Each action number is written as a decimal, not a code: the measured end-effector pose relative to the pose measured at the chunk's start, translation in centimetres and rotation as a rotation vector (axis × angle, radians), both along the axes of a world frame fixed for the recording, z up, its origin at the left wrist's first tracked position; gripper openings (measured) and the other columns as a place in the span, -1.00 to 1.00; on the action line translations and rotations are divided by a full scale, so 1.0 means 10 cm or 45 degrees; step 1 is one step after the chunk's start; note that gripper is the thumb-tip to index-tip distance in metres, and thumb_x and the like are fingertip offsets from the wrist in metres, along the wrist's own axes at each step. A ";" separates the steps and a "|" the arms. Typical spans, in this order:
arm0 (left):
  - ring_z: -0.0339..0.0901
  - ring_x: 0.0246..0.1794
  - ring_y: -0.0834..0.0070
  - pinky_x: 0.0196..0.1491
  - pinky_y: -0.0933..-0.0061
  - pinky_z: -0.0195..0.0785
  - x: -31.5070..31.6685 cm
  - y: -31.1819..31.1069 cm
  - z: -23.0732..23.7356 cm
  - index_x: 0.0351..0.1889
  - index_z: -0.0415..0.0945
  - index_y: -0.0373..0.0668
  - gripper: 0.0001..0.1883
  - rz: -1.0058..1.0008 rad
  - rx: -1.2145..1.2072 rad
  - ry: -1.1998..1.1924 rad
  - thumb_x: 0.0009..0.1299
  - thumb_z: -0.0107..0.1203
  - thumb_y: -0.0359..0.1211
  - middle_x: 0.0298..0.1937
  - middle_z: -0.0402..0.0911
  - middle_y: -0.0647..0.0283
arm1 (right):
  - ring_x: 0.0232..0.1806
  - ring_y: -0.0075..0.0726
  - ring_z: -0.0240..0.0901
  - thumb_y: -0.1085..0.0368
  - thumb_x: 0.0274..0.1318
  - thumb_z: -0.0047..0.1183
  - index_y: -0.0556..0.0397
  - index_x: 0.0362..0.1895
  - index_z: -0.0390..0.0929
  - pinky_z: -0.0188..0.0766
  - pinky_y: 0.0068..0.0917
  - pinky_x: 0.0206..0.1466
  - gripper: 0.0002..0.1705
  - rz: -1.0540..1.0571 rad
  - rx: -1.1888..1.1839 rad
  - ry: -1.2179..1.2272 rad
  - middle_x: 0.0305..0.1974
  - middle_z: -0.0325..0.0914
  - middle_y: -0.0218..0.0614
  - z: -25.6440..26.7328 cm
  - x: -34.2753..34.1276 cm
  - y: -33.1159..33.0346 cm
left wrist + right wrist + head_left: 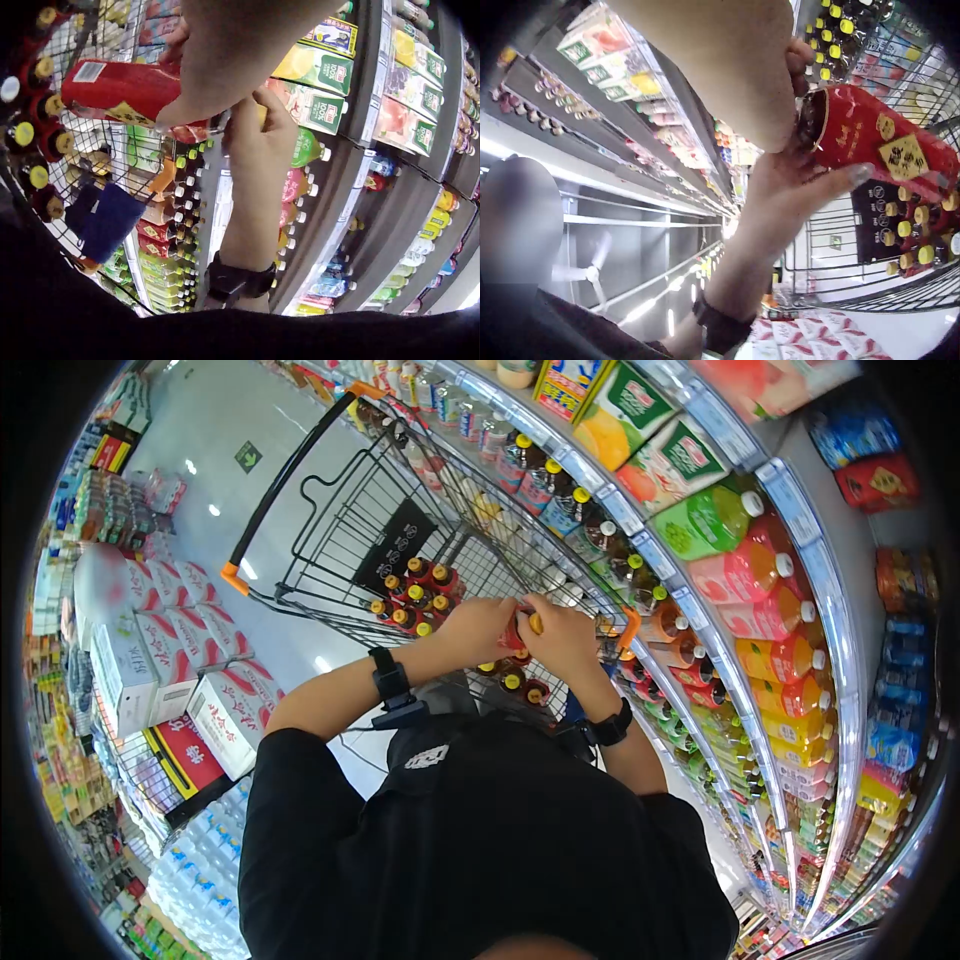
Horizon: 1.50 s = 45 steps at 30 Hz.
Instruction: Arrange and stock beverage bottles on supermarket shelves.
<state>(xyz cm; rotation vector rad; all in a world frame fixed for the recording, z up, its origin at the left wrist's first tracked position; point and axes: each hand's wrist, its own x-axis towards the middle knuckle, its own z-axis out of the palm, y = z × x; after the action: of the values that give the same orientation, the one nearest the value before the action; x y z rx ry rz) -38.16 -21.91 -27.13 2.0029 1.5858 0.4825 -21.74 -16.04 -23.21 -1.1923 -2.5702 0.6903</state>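
Note:
A dark-drink bottle with a red label, a barcode and a yellow patch is held over the shopping cart. My left hand grips it around the body; in the right wrist view the left thumb lies along the red label. At the neck end, my right hand curls its fingers around the yellow cap. The left wrist view shows the right hand at that cap, partly covering it. More red-labelled bottles with yellow caps stand inside the cart, below the hands.
The wire cart with its black-and-orange handle is in front of me. Shelves of drink bottles and juice cartons run along the right. Stacked white-and-red boxes and water packs stand at left, beside the aisle floor.

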 end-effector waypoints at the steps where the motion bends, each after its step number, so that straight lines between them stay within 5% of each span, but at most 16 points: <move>1: 0.52 -0.20 0.04 -0.11 0.14 0.37 -0.08 0.09 0.09 0.02 0.32 -0.33 -0.32 -0.015 -0.157 -0.031 0.02 0.31 -0.13 -0.23 0.54 -0.03 | -0.55 -0.05 0.51 0.12 0.01 0.08 -0.06 -0.09 0.49 0.43 -0.27 -0.46 -0.64 0.056 0.072 -0.066 -0.48 0.58 -0.25 -0.06 -0.12 0.03; 4: 0.51 -0.17 0.00 -0.08 0.14 0.37 -0.36 0.19 -0.28 0.17 0.22 -0.38 -0.20 0.007 -0.180 -0.281 0.02 0.30 -0.15 -0.17 0.53 -0.09 | -0.50 -0.04 0.52 0.13 -0.03 0.11 -0.06 -0.04 0.44 0.45 -0.20 -0.42 -0.58 0.134 0.153 -0.201 -0.46 0.56 -0.24 -0.43 -0.39 0.17; 5: 0.45 0.00 -0.03 0.01 0.15 0.35 -0.45 0.25 -0.39 0.29 0.08 -0.39 -0.08 -0.028 -0.322 -0.362 0.03 0.29 -0.16 0.03 0.44 -0.18 | -0.48 -0.03 0.52 0.14 -0.03 0.10 -0.04 -0.06 0.44 0.45 -0.19 -0.42 -0.59 0.134 0.149 -0.277 -0.45 0.56 -0.22 -0.57 -0.47 0.24; 8: 0.35 0.17 -0.01 0.12 0.18 0.29 -0.52 0.22 -1.14 0.33 0.01 -0.37 -0.04 0.098 -0.264 -0.553 0.04 0.29 -0.17 0.23 0.26 -0.21 | -0.43 -0.04 0.53 0.17 -0.03 0.08 0.00 -0.09 0.44 0.46 -0.19 -0.39 -0.62 0.237 0.101 -0.339 -0.43 0.55 -0.18 -1.16 -0.65 0.39; 9: 0.24 0.28 0.02 0.21 0.20 0.22 -0.44 0.15 -1.53 0.37 -0.07 -0.34 0.00 0.199 -0.305 -0.414 0.03 0.27 -0.19 0.34 0.11 -0.21 | -0.41 -0.04 0.53 0.19 -0.02 0.08 0.01 -0.09 0.43 0.46 -0.19 -0.39 -0.63 0.285 0.073 -0.331 -0.42 0.54 -0.17 -1.39 -0.70 0.43; 12: 0.28 0.24 -0.01 0.20 0.20 0.23 -0.55 0.15 -1.50 0.39 -0.13 -0.32 0.02 0.209 -0.704 -0.574 0.03 0.26 -0.20 0.31 0.17 -0.19 | -0.38 -0.05 0.53 0.22 -0.05 0.09 0.05 -0.08 0.42 0.47 -0.20 -0.36 -0.60 0.357 0.034 -0.484 -0.43 0.54 -0.19 -2.02 -0.87 0.47; 13: 0.36 0.13 -0.02 0.04 0.11 0.32 -0.55 0.11 -1.52 0.31 -0.05 -0.37 -0.06 0.254 -0.607 -0.640 -0.02 0.22 -0.31 0.14 0.33 -0.21 | -0.36 -0.15 0.55 0.27 -0.09 0.09 0.14 -0.22 0.40 0.47 -0.28 -0.40 -0.68 0.391 0.070 -0.554 -0.44 0.54 -0.22 -2.05 -0.96 0.45; 16: 0.39 0.11 0.02 0.05 0.15 0.32 -0.69 0.12 -1.59 0.31 -0.05 -0.35 -0.07 0.306 -1.023 -0.750 -0.02 0.22 -0.36 0.11 0.38 -0.15 | -0.23 -0.08 0.52 0.29 -0.14 0.11 0.14 -0.04 0.38 0.50 -0.22 -0.30 -0.51 0.303 -0.013 -0.656 -0.30 0.55 -0.17 -2.32 -1.09 0.36; 18: 0.35 0.15 0.05 0.13 0.20 0.26 -0.72 0.08 -1.81 0.32 -0.04 -0.32 -0.08 0.276 -0.940 -0.903 -0.01 0.22 -0.37 0.14 0.35 -0.13 | -0.16 -0.07 0.50 0.31 -0.16 0.12 0.17 0.00 0.36 0.51 -0.22 -0.27 -0.47 0.259 -0.106 -0.716 -0.22 0.53 -0.16 -2.44 -1.12 0.30; 27: 0.06 0.39 0.02 0.30 0.23 0.13 -0.95 0.13 -1.86 0.45 -0.28 -0.19 0.05 0.142 -0.890 -0.729 0.09 0.20 -0.21 0.43 -0.04 -0.09 | -0.13 -0.09 0.45 0.33 -0.06 0.06 0.13 -0.08 0.38 0.50 -0.25 -0.21 -0.62 0.211 -0.135 -0.626 -0.18 0.49 -0.21 -2.43 -1.27 0.32; 30: -0.02 0.42 0.02 0.34 0.21 0.05 -1.04 0.25 -1.63 0.45 -0.30 -0.19 0.06 0.190 -1.067 -0.959 0.11 0.20 -0.18 0.45 -0.10 -0.08 | -0.08 -0.08 0.43 0.32 -0.06 0.07 0.07 0.00 0.39 0.49 -0.23 -0.17 -0.56 0.161 -0.183 -0.604 -0.19 0.48 -0.23 -2.57 -1.26 0.35; 33: -0.10 0.45 0.04 0.38 0.22 -0.04 -0.87 0.18 -1.99 0.45 -0.26 -0.19 0.04 0.199 -0.976 -0.872 0.11 0.21 -0.19 0.46 -0.13 -0.08 | 0.03 -0.03 0.41 0.32 -0.04 0.05 -0.10 0.18 0.32 0.46 -0.20 -0.05 -0.41 0.036 -0.360 -0.589 -0.04 0.49 -0.18 -2.66 -1.28 0.36; 36: -0.16 0.47 0.04 0.39 0.23 -0.08 -0.82 0.19 -2.10 0.46 -0.25 -0.17 0.04 0.223 -1.000 -0.779 0.10 0.22 -0.21 0.47 -0.18 -0.10 | -0.07 0.07 0.47 0.34 0.04 -0.05 -0.04 0.21 0.30 0.43 -0.08 -0.12 -0.44 -0.099 -0.429 -0.254 -0.14 0.53 -0.06 -2.73 -1.27 0.28; 39: -0.22 0.48 0.04 0.40 0.23 -0.10 -0.85 0.21 -1.90 0.46 -0.23 -0.13 0.04 0.266 -1.115 -0.760 0.08 0.22 -0.24 0.47 -0.22 -0.12 | -0.11 0.13 0.49 0.35 -0.01 -0.02 -0.07 0.29 0.16 0.42 -0.04 -0.14 -0.31 -0.171 -0.697 -0.440 -0.12 0.53 0.01 -2.49 -1.33 0.26; 43: -0.24 0.49 0.05 0.39 0.25 -0.08 -0.75 0.11 -1.78 0.44 -0.19 -0.24 0.04 0.314 -0.939 -0.886 0.04 0.21 -0.25 0.48 -0.22 -0.11 | -0.13 0.13 0.48 0.37 -0.10 0.09 -0.21 0.36 0.05 0.43 -0.06 -0.16 -0.13 -0.157 -0.753 -0.521 -0.15 0.50 0.04 -2.53 -1.07 0.13; 45: 0.14 0.29 0.04 0.20 0.23 0.16 -0.52 -0.04 -2.13 0.32 0.05 -0.30 -0.08 0.435 -0.781 -0.708 -0.03 0.24 -0.26 0.28 0.13 -0.15 | -0.12 0.12 0.46 0.36 -0.13 0.12 -0.15 0.36 0.07 0.43 -0.07 -0.15 -0.12 -0.102 -0.761 -0.541 -0.21 0.49 0.04 -2.35 -0.90 0.08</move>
<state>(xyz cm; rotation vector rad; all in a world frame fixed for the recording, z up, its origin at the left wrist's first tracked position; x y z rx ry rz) -43.36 -22.33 -48.40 1.0351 1.4747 0.5369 -30.70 -15.26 -46.68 -1.7715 -2.7046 1.3831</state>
